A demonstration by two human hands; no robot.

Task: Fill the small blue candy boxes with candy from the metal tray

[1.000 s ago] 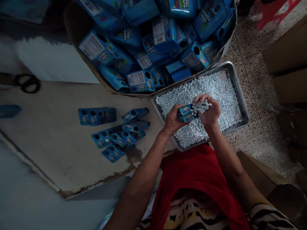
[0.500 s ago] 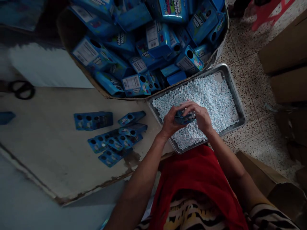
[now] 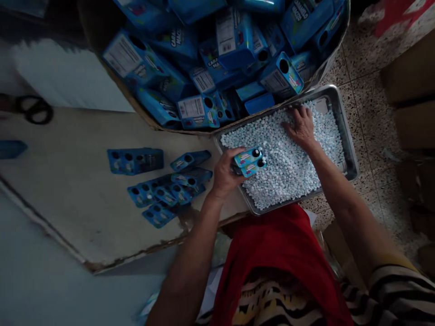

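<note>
The left hand (image 3: 224, 174) holds two small blue boxes (image 3: 249, 161) side by side. Its fingers are curled tight around them, over the near edge of the metal tray (image 3: 343, 122). Each box shows a round hole on its end, and the holes point toward the right hand.

The right hand (image 3: 301, 127) lies far out on the white candies (image 3: 288, 167) that fill the tray. Its fingers are spread flat and pressed into the candies near the far corner. It has nothing held yet that I can see.

This looks like the scooping step: one hand keeps the boxes ready while the other goes for candies. The next move would need the right fingers to close on a small bunch and bring it back to the box holes without dropping any.

Left of the left hand, more small boxes (image 3: 163, 190) lie flat in a bunch on the desk (image 3: 74, 194). Beyond both hands sits a big carton (image 3: 136, 106) heaped with empty blue boxes (image 3: 217, 54). Black scissors (image 3: 34, 109) lie far off to the left. A red cloth (image 3: 278, 253) covers the person's lap, close under the arms.
</note>
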